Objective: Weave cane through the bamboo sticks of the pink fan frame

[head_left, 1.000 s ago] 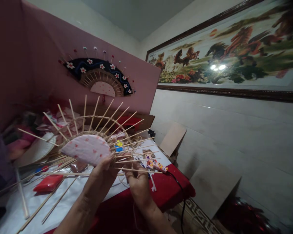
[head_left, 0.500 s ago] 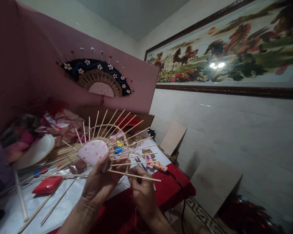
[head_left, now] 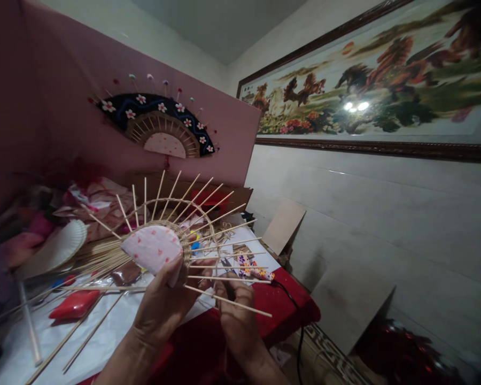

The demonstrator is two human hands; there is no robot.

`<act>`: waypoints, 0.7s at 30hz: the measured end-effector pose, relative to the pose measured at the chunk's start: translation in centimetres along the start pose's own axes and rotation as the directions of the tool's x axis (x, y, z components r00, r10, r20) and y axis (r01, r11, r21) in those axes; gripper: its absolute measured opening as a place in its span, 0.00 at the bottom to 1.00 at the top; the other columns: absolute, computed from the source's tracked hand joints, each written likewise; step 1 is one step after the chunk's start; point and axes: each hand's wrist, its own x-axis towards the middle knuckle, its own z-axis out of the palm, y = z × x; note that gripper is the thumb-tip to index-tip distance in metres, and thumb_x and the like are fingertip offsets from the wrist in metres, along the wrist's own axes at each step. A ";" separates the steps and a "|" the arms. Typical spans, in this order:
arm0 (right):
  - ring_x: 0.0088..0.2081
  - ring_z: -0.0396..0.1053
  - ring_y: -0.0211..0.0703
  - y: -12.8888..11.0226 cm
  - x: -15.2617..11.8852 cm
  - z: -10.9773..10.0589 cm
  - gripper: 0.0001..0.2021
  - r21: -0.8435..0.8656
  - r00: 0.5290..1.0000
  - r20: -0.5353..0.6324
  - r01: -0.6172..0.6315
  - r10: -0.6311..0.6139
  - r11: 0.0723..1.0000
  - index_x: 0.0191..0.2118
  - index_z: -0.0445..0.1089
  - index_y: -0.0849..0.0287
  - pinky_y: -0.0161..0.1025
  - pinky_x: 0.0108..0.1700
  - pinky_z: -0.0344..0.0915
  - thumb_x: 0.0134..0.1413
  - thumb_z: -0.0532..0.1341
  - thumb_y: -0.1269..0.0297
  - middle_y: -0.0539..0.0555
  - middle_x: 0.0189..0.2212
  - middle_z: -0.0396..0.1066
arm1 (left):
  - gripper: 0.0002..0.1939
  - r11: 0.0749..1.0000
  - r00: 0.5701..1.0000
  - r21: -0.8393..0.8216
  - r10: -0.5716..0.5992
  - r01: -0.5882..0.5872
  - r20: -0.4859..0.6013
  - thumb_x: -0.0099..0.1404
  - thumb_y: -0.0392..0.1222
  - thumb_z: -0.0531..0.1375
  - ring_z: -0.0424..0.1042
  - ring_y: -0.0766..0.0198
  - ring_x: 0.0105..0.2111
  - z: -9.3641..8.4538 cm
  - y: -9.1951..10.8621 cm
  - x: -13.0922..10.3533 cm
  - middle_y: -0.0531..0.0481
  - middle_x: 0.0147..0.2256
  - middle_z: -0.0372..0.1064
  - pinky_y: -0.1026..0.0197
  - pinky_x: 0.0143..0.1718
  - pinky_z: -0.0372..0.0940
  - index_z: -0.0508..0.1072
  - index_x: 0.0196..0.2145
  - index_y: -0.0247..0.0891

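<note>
A fan frame (head_left: 152,247) of thin wooden sticks spreads out from a half-round base covered in white cloth with small red marks. Cord is woven around the base, and a second cord arc (head_left: 192,202) crosses the sticks farther out. My left hand (head_left: 164,299) grips the base from below, thumb on the cloth, some fingers hidden behind the sticks. Closed at the lowest sticks, my right hand (head_left: 238,307) pinches the end of the outer cord. A thin strand hangs faintly below it.
Loose sticks (head_left: 86,338), a red packet (head_left: 74,305) and a white pleated fan (head_left: 66,248) lie left on the table. A flower-patterned glue gun (head_left: 256,270) and pliers (head_left: 226,264) lie to the right. A dark flowered fan (head_left: 160,109) hangs on the pink board (head_left: 224,128).
The fan frame has tilted slightly, its right-hand sticks now pointing lower and farther right. My right hand has shifted a little right and down with the cord; my left hand keeps its grip.
</note>
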 end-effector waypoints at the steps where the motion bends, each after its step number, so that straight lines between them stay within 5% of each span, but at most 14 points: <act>1: 0.36 0.70 0.44 0.0 -0.1 -0.1 0.11 0.007 1.000 0.003 0.001 -0.001 1.000 0.37 0.74 0.57 0.37 0.39 0.64 0.58 0.56 0.59 0.55 0.34 0.74 | 0.07 1.000 1.000 0.016 0.022 -0.022 0.023 0.58 0.34 0.58 0.75 0.55 0.32 0.0 -0.2 0.0 0.48 0.26 0.76 0.51 0.36 0.70 0.73 0.23 0.37; 7: 0.41 0.69 0.44 -0.2 0.1 -0.3 0.08 0.221 0.998 -0.049 0.041 -0.031 0.974 0.39 0.74 0.55 0.42 0.50 0.61 0.56 0.58 0.63 0.52 0.32 0.74 | 0.06 0.996 0.998 0.063 0.064 -0.063 -0.007 0.58 0.34 0.57 0.75 0.56 0.29 0.3 -0.6 0.0 0.47 0.24 0.75 0.51 0.37 0.70 0.73 0.25 0.36; 12: 0.42 0.70 0.46 0.1 0.3 0.1 0.07 0.545 1.000 0.020 -0.020 0.010 0.838 0.36 0.75 0.56 0.44 0.50 0.62 0.52 0.61 0.64 0.54 0.32 0.74 | 0.12 0.998 0.996 0.055 0.039 -0.035 -0.082 0.62 0.33 0.53 0.75 0.56 0.29 0.5 -0.2 -0.1 0.44 0.25 0.75 0.52 0.35 0.70 0.74 0.26 0.35; 17: 0.47 0.67 0.48 -0.1 0.1 0.2 0.06 0.601 1.000 0.026 -0.020 0.006 0.799 0.35 0.76 0.54 0.46 0.52 0.62 0.50 0.62 0.67 0.55 0.37 0.74 | 0.14 0.997 0.993 0.068 0.037 -0.029 -0.113 0.63 0.34 0.52 0.75 0.57 0.29 0.6 -0.2 0.0 0.42 0.26 0.76 0.55 0.34 0.71 0.74 0.25 0.34; 21: 0.43 0.70 0.46 0.1 -0.1 0.1 0.07 0.618 0.999 0.049 -0.019 -0.014 0.786 0.36 0.76 0.52 0.46 0.52 0.62 0.50 0.62 0.67 0.53 0.32 0.74 | 0.16 0.997 0.995 0.074 0.031 -0.024 -0.095 0.63 0.34 0.50 0.75 0.56 0.29 0.7 -0.2 0.1 0.39 0.26 0.76 0.55 0.34 0.71 0.75 0.25 0.32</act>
